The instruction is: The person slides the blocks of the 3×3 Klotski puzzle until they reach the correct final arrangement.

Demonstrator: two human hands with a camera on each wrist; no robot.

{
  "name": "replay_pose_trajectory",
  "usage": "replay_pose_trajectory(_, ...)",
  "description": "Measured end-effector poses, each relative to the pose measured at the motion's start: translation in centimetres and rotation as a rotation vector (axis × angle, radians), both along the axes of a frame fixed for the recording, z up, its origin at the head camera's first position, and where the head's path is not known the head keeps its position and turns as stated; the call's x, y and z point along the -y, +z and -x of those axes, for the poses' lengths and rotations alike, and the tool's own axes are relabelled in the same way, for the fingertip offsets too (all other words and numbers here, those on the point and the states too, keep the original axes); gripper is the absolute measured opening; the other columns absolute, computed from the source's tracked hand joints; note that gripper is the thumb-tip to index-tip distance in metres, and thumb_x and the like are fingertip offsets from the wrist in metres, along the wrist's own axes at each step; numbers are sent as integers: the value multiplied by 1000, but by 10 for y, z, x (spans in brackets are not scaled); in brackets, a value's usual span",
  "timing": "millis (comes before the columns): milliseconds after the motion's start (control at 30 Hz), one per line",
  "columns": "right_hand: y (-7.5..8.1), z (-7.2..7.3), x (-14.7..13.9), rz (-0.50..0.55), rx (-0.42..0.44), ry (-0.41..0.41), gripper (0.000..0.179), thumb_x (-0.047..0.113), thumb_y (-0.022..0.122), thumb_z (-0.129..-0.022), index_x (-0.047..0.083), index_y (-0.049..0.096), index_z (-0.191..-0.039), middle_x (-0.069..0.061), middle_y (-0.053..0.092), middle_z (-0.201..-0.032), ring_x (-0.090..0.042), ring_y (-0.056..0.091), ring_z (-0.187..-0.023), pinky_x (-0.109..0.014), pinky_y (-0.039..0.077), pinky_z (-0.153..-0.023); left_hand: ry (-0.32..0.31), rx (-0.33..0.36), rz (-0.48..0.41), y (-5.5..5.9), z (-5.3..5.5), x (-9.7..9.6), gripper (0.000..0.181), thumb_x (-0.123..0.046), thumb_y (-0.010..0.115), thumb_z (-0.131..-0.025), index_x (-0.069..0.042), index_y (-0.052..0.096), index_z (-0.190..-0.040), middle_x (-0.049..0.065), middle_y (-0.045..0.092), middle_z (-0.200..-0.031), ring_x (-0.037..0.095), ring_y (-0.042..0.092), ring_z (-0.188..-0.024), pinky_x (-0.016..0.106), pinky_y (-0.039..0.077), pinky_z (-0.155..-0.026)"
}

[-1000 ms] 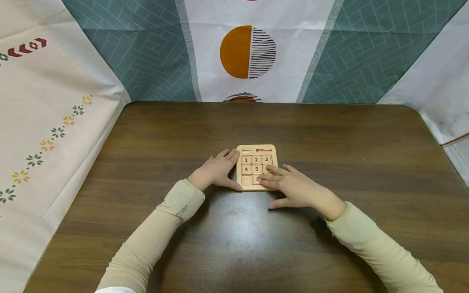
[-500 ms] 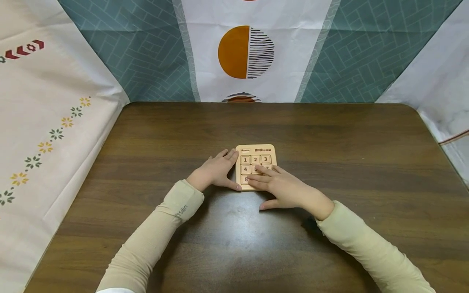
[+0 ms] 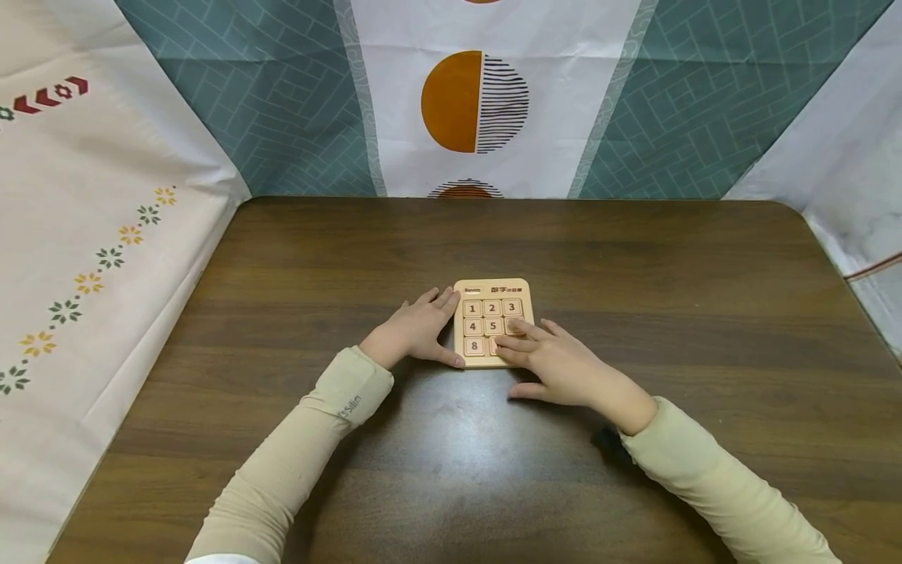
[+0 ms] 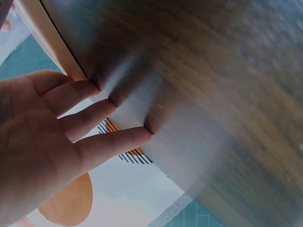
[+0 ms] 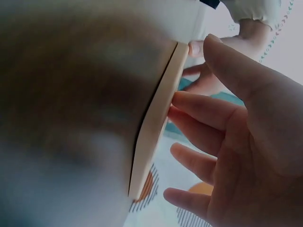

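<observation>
A light wooden number slide puzzle (image 3: pixel 492 285) lies flat on the brown table. Tiles 1, 2, 3 fill its top row, 4 and 5 show below, and tile 8 (image 3: pixel 474 346) sits at bottom left. My left hand (image 3: pixel 417 327) steadies its left side, fingertips by the edge and thumb at the lower left corner. Spread, nearly straight fingers of my right hand (image 3: pixel 564 366) reach over the lower right tiles and cover part of them. In the right wrist view, two fingertips meet the top of the puzzle while the thumb stays apart from it.
The brown wooden table (image 3: pixel 352 251) surrounds the puzzle. Behind it hangs a teal and white patterned cloth (image 3: pixel 557 102). A white cloth with flower motifs (image 3: pixel 77 337) drapes along the left side. Under the right wrist there is a small dark object (image 3: pixel 607 440).
Tile 8 has slid left from the bottom middle into the bottom left slot. My right hand went left with it, then came back right. My left hand has stayed put.
</observation>
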State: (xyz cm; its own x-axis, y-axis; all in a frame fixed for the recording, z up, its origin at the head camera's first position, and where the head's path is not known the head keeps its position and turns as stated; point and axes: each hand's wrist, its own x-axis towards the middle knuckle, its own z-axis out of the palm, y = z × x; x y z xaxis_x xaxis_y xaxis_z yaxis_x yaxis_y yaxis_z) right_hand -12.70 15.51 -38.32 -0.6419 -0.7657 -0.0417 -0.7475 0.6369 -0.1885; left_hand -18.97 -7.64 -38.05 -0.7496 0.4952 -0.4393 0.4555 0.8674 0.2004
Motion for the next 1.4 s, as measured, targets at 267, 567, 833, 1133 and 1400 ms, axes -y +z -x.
replay_pose_trajectory(267, 5, 1, 4, -32, 31, -3, 64, 46, 62, -83, 8, 50, -132, -7, 44, -137, -30, 26, -133, -60, 24, -97, 4, 0, 10, 0, 0, -1, 114, -63, 66, -68, -6, 8, -147, 9, 7, -151, 30, 7, -137, 58, 20, -101)
replay_pose_trajectory(567, 8, 9, -11, -76, 49, -149, 66, 46, 62, -82, 6, 49, -132, -8, 43, -138, -32, 25, -133, -60, 23, -98, 4, 3, 17, -1, 1, -1, 114, -63, 66, -68, -7, 6, -147, 8, 5, -152, 29, 6, -138, 58, 19, -102)
replay_pose_trajectory(833, 11, -2, -14, -66, 76, -80, 63, 46, 62, -82, 6, 53, -129, -10, 46, -135, -33, 27, -131, -61, 23, -97, 6, 10, 18, 1, 0, -1, 114, -63, 66, -68, -8, 6, -147, 8, 5, -152, 29, 5, -138, 57, 18, -102)
replay_pose_trajectory(1133, 15, 4, -12, -50, 58, -67, 64, 44, 64, -81, 6, 51, -131, -10, 45, -136, -33, 28, -131, -60, 24, -97, 6, 5, 20, 0, 0, 0, 113, -63, 66, -68, -7, 7, -147, 9, 6, -152, 29, 6, -138, 57, 19, -102)
replay_pose_trajectory(1400, 8, 21, 2, -49, 113, -50, 72, 50, 61, -81, 9, 42, -138, -5, 37, -142, -30, 22, -134, -60, 20, -99, 5, 6, 25, -2, 0, -1, 113, -64, 65, -69, -8, 6, -147, 8, 6, -152, 29, 6, -138, 57, 19, -102)
